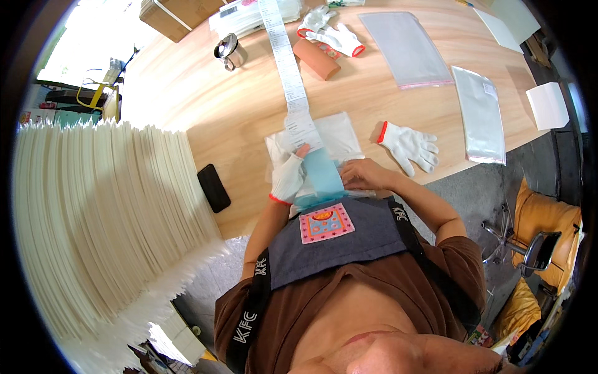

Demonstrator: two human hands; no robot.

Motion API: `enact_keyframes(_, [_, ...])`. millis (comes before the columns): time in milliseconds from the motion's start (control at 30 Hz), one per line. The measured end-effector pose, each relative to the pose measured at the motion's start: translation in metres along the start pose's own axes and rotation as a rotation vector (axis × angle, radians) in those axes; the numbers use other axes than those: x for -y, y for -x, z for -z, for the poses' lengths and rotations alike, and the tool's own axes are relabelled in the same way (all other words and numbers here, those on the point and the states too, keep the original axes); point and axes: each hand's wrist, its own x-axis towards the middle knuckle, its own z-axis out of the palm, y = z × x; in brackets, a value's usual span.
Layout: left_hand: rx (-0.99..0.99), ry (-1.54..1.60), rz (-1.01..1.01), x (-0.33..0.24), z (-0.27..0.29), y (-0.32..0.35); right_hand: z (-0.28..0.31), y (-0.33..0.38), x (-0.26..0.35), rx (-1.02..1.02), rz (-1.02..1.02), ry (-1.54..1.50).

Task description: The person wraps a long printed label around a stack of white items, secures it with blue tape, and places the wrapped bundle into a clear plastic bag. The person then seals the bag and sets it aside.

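Observation:
A long strip of white printed labels runs from the far edge of the table toward me. Its near part is bare light-blue backing, which reaches down to my apron. On my left hand is a white glove with a red cuff, and a bare fingertip presses on the strip's left edge, where labels meet backing. My bare right hand is at the right of the backing, fingers curled inward; what they pinch is hidden. Beneath the strip lie clear plastic bags.
A tall stack of white sheets or envelopes stands at left, beside a black phone. A loose glove, plastic sleeves and a packet lie right. Farther off are a metal mug, orange-brown roll and cardboard box.

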Motion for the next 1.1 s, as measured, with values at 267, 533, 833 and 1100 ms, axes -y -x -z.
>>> enact_keyframes(267, [-0.156,-0.242,0.3,0.031,0.024,-0.012,0.009,-0.042,-0.002,-0.586,-0.275,-0.156])
enact_keyframes(533, [-0.263,-0.076,0.354,0.018,0.009,-0.007,-0.013,-0.057,-0.012,-0.512,-0.257,-0.127])
enact_keyframes(833, [-0.319,-0.293,0.335,0.0,-0.017,0.004,-0.023,-0.048,-0.007,-0.693,0.044,0.46])
enact_keyframes(1100, [-0.41,-0.164,0.335,-0.003,-0.02,0.005,0.01,-0.045,-0.036,-0.547,-0.381,-0.89])
